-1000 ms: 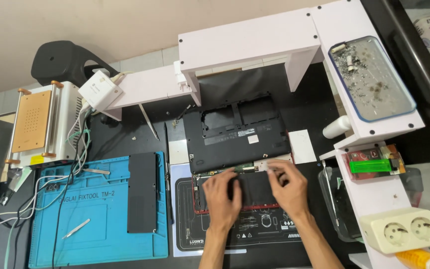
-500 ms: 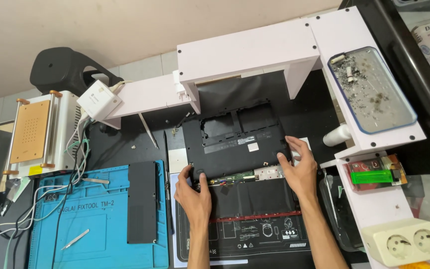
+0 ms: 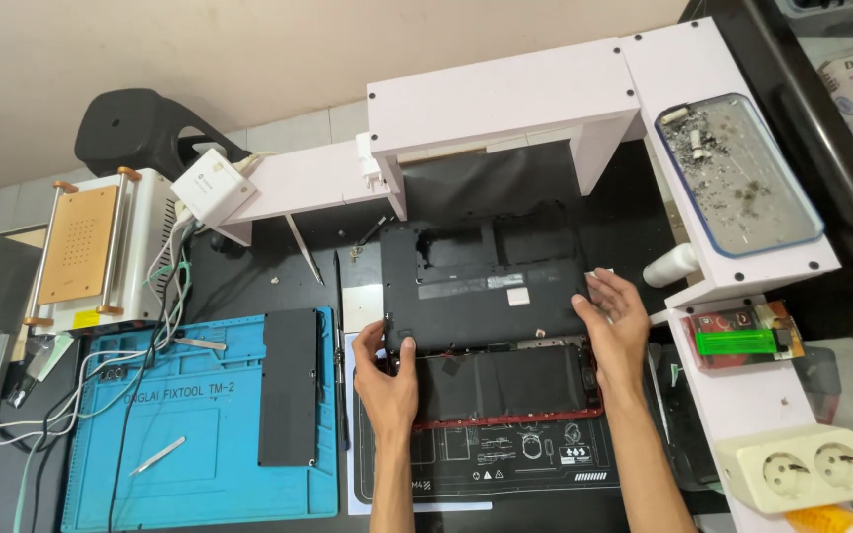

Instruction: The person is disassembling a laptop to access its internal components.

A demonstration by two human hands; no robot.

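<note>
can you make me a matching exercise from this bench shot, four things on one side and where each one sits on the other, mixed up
Things:
1. lighter
2. tweezers
3. socket block
4. laptop base

Places:
A. on the blue mat
B. between the left hand and right hand
C. near end of the white shelf, bottom right
D. on the white shelf, just beyond the socket block

Pairs: 1-D, 2-A, 3-C, 4-B
</note>
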